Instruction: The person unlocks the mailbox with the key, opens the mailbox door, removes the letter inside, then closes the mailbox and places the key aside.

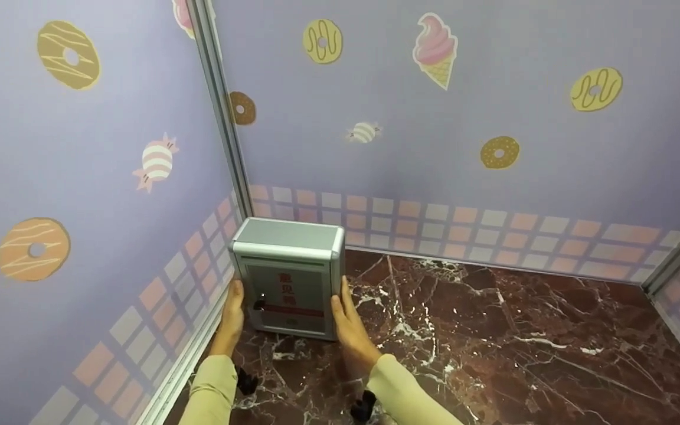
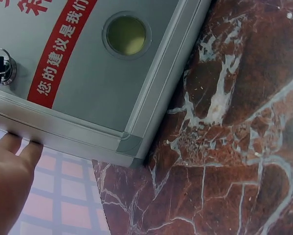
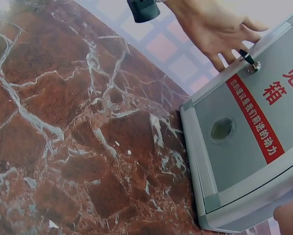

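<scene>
A grey metal suggestion box with rounded silver edges is upright at the wall corner, its bottom close over the marbled floor. Red characters and a red strip mark its front. Below the strip sits a round window; a key is in the lock. My left hand presses the box's left side with extended fingers, whose tips show at the side edge in the left wrist view. Against the right side lies my right hand, fingers straight; in the right wrist view only a bit of it shows.
A lilac wall with printed sweets runs close along the left of the box. Behind it stands a second printed wall. Dark red marble flooring spreads to the right. Black wrist gear hangs under the sleeves.
</scene>
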`<control>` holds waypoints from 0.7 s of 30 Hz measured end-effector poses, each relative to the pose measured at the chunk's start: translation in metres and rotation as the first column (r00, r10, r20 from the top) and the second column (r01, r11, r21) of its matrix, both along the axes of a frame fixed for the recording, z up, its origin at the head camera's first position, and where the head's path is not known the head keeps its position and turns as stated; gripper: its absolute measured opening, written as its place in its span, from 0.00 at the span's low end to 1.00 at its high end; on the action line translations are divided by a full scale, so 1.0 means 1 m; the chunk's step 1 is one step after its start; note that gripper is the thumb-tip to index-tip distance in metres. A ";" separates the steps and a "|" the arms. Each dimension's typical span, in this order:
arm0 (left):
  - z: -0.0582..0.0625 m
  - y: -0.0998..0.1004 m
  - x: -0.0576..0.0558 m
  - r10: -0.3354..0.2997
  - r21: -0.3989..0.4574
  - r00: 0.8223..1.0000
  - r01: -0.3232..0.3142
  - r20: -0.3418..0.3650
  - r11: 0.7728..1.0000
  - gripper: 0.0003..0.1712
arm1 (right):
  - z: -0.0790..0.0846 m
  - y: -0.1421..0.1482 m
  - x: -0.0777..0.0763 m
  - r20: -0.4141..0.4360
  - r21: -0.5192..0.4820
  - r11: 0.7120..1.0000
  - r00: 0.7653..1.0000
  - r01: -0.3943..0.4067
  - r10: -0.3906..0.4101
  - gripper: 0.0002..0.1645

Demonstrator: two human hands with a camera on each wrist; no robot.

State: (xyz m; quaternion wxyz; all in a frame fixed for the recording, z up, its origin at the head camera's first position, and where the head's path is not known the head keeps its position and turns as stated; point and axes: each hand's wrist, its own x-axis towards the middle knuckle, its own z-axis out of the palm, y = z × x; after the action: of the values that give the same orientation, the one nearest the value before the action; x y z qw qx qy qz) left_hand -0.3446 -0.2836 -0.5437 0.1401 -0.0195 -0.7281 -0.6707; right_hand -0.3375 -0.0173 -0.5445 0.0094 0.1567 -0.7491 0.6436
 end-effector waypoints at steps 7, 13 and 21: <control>-0.005 0.002 0.000 0.023 -0.065 1.000 -0.023 -0.004 0.998 0.35 | -0.007 0.003 0.002 -0.023 -0.007 0.999 0.999 0.046 -0.046 0.36; -0.007 0.007 0.000 0.029 -0.138 0.999 -0.032 -0.029 0.990 0.34 | -0.008 0.009 0.004 -0.054 -0.001 0.995 0.993 0.104 -0.104 0.35; -0.003 0.023 0.005 0.065 -0.190 0.996 -0.052 0.063 0.980 0.37 | -0.008 0.023 0.005 -0.087 -0.022 0.981 0.977 0.191 -0.192 0.33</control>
State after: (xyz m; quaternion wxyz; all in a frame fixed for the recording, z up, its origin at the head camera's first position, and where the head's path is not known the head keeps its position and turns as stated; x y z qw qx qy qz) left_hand -0.3400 -0.2605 -0.5471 0.1320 0.0120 -0.7929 -0.5948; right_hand -0.3325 0.0054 -0.5524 0.1058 0.1124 -0.7551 0.6371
